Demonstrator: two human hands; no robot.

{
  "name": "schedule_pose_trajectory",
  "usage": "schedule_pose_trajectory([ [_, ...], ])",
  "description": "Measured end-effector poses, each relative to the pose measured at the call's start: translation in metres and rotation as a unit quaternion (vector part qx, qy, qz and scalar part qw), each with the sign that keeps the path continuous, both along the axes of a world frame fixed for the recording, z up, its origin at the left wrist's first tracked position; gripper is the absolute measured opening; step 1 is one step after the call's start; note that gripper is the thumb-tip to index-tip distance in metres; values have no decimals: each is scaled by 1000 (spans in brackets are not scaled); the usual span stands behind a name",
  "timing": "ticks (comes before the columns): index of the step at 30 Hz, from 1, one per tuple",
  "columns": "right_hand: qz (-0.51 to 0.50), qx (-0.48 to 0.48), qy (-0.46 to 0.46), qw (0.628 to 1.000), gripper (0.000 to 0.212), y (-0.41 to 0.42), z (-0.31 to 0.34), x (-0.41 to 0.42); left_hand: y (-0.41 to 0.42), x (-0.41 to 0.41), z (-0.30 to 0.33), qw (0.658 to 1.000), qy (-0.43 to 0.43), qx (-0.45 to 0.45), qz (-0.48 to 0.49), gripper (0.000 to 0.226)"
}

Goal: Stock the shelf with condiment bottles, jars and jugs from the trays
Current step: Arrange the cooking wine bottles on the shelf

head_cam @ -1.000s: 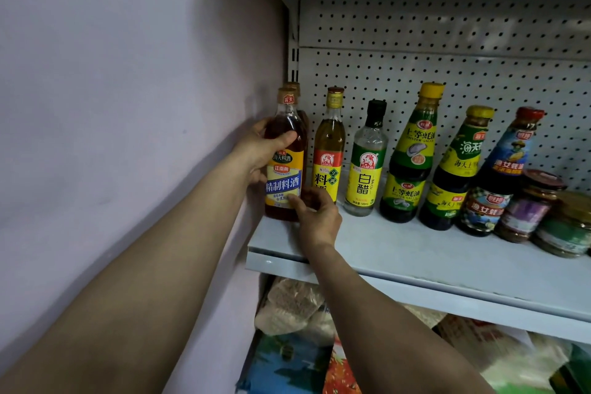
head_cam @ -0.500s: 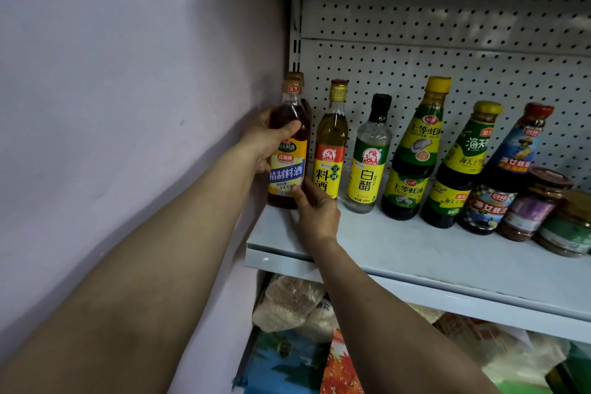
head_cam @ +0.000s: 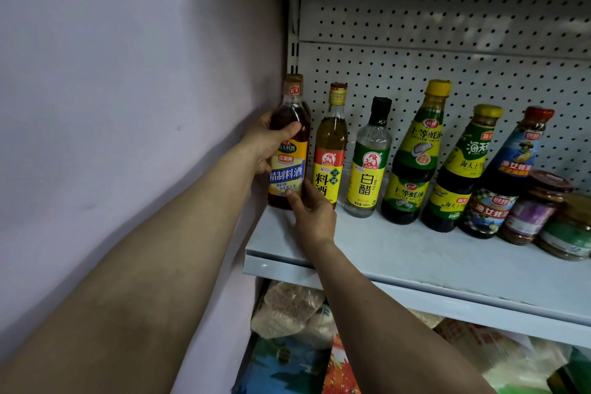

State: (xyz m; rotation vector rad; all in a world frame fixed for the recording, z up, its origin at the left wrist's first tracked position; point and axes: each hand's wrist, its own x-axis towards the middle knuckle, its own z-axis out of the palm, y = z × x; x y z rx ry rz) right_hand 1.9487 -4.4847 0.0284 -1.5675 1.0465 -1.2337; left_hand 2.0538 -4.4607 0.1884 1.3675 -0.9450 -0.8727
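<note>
A dark cooking-wine bottle [head_cam: 289,144] with a yellow and blue label stands at the far left end of the white shelf [head_cam: 415,262], against the wall. My left hand [head_cam: 265,141] grips its upper body, thumb across the front. My right hand [head_cam: 311,211] holds its base, thumb on the label's lower edge, fingers curled between it and the amber cooking-wine bottle [head_cam: 329,150]. Another capped bottle stands hidden right behind the held one.
To the right stand a white vinegar bottle [head_cam: 367,163], two oyster sauce bottles [head_cam: 412,157], a blue-labelled sauce bottle [head_cam: 502,182] and jars [head_cam: 537,208]. Pegboard [head_cam: 447,51] backs the shelf. A lilac wall [head_cam: 128,105] closes the left side. Bagged goods [head_cam: 287,307] lie below.
Both hands have pushed the dark bottle a little further back and left along the shelf; the grips are unchanged.
</note>
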Motion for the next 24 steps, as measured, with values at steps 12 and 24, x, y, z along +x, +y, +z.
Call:
schedule_pose_trajectory([
  [12,10,-34,65,997,59,5,6,-4,-12,6,-2,1000,6,4,-12,48],
  [24,13,-21,101,995,63,11,11,-6,-21,7,-9,1000,5,1,1,45],
])
